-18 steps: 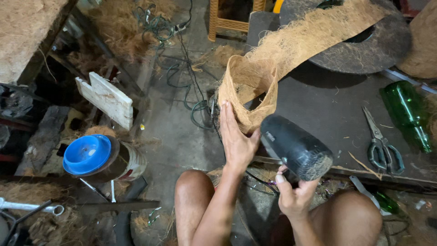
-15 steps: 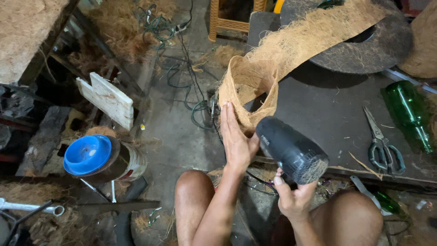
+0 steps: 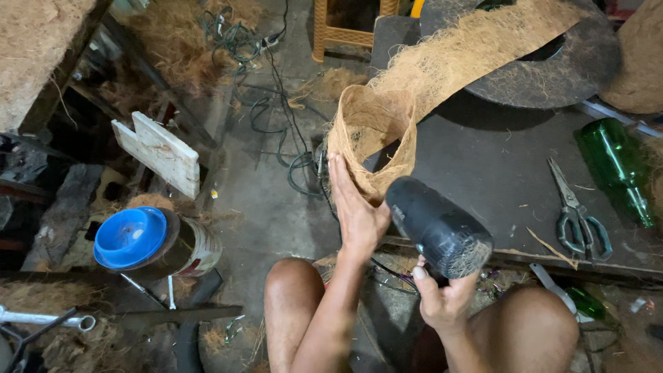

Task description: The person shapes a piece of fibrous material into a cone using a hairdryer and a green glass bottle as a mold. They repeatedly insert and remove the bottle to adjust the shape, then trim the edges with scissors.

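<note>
- The dark bench (image 3: 497, 166) fills the upper right of the view, from about 12 to 4 o'clock, with its front edge running just above the person's knees
- A round dark disc (image 3: 580, 62) sits at the bench's far side at about 1 o'clock, and the coir strip (image 3: 442, 69) crosses over it
- The coir strip is long and fibrous; its long axis runs from 1 o'clock down toward the centre, where it curls into an open loop (image 3: 369, 148) hanging off the bench's left edge
- The left hand (image 3: 356, 207) lies flat and spread against the near side of that loop, palm on the fibre, pressing rather than gripping; the loop sits at 12 o'clock from this hand and touches it, so the left hand is the nearer one
- The right hand (image 3: 442, 300) is closed round the handle of a black heat gun (image 3: 435, 224), whose barrel points up and left toward the loop; the nozzle end is just beside the coir, and I cannot tell if it touches
- A green glass bottle (image 3: 615, 166) lies on the bench at 3 o'clock, neck toward the viewer
- A pair of scissors (image 3: 577, 211) lies just left of the bottle, blades pointing away
- On the floor at 9 o'clock stands a tin with a blue lid (image 3: 131, 238), with a white board (image 3: 162, 152) leaning above it, well apart from both hands
</note>
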